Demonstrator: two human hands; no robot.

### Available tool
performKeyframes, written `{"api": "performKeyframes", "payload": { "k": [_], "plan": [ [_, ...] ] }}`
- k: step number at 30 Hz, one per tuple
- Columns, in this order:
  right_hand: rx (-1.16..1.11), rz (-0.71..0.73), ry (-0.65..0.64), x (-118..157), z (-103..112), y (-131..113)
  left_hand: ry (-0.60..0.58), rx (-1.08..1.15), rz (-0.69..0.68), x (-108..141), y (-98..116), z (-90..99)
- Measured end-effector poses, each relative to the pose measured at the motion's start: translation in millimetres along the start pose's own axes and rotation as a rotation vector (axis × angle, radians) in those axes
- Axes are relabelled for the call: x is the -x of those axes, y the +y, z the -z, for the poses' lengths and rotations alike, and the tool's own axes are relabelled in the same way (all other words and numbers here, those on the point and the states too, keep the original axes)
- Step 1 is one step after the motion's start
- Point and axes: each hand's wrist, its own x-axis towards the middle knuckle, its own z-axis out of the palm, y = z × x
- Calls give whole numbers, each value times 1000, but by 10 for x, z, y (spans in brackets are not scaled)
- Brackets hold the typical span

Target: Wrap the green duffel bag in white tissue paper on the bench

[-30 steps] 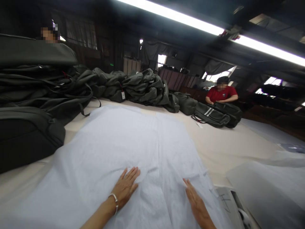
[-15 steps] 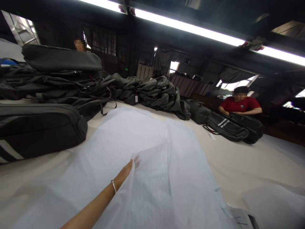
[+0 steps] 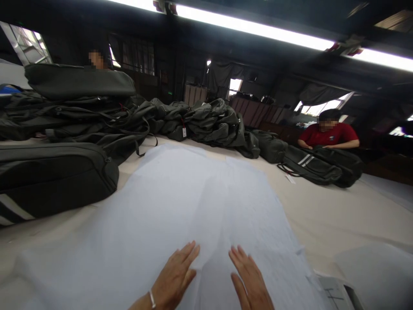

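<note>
A large, thin, whitish sheet point(image 3: 167, 189) is spread over the table in front of me, with a soft crease running down its middle. My left hand point(image 3: 177, 273), with a pale bangle at the wrist, is over the near part of the sheet, fingers stretched forward and thumb apart. To its right, my right hand point(image 3: 248, 275) is held much the same way, fingers extended and palm toward the sheet. Neither hand grips anything. Whether the palms press on the sheet I cannot tell.
A dark bag with white stripes point(image 3: 58, 176) lies at the left. Several dark bags point(image 3: 209, 122) are heaped along the far side. A person in a red shirt point(image 3: 335, 135) handles a striped bag point(image 3: 311, 165) at the right. Another pale sheet point(image 3: 377, 267) lies near right.
My left hand has let go of the lifted fold and drawn back toward me. The fold now lies flat. My right hand has come into view.
</note>
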Motion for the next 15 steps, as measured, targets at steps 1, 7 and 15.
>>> {"api": "performKeyframes", "payload": {
  "k": [1,7,15],
  "plan": [
    [58,41,74,-173,-121,12,-26,-41,-2,10,-12,-52],
    [246,60,157,-596,-945,22,-315,-186,-17,55,110,-101],
    [213,-78,314,-446,-1181,-47,-102,-327,-161,-677,-503,558]
  ]
}}
